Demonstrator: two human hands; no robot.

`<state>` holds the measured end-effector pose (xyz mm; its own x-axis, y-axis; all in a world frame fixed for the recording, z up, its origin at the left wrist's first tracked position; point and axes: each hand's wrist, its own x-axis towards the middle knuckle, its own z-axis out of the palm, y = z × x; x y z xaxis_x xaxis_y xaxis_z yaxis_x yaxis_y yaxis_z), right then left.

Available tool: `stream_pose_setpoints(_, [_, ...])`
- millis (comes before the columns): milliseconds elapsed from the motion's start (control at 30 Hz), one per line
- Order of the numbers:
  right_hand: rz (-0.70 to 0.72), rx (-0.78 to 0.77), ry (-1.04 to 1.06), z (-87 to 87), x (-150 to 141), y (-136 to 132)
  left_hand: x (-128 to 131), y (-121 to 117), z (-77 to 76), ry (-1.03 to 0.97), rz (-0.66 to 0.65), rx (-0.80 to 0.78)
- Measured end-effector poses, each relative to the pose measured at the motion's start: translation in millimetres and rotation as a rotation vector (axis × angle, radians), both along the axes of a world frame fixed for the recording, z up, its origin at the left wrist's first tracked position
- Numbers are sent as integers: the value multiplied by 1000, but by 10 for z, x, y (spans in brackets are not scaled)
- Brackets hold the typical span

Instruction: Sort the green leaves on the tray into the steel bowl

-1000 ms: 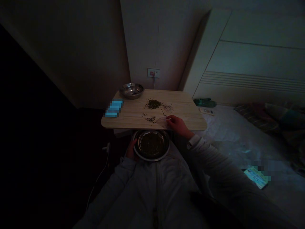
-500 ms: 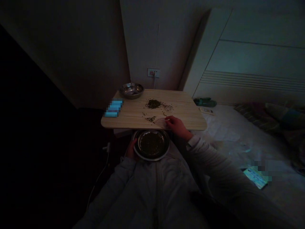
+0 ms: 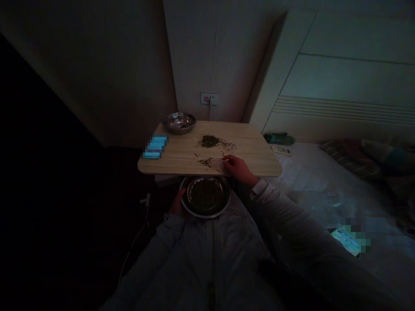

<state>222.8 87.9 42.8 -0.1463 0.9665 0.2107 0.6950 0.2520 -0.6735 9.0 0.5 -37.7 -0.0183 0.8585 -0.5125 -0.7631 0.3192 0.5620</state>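
Low in front of my body, my left hand [image 3: 178,203] grips the left rim of a round metal bowl [image 3: 206,214]. A layer of small dark green grains, like mung beans, covers its bottom. Above the near edge of the wooden tabletop [image 3: 175,160], my right hand [image 3: 239,169] pinches a thin, see-through plastic piece [image 3: 217,164], whose exact kind is unclear in the dim light. Just left of that piece lies a small scatter of beans [image 3: 205,162]. Farther back is a larger bean pile [image 3: 209,141], with loose bits spread to its right.
Another metal bowl [image 3: 179,123] stands at the back left of the tabletop, behind a lit, blurred screen [image 3: 155,147]. To the right is a bed with a green bottle [image 3: 279,138], a remote control [image 3: 281,150] and a lit phone [image 3: 346,241]. A cable with a plug [image 3: 147,200] hangs at left.
My right hand has shifted slightly left and away from me, with the plastic piece in it. My left hand and the bowl have hardly moved.
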Motion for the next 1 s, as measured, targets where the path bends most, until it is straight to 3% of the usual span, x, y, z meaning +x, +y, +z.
stream_pose_setpoints(300, [31,-22,3,11,-11,-23,32,-20,101,12,18,-61])
stream_pose_setpoints(1000, [62,-47,65,59,-41,-95,35,-18,109,16,23,-47])
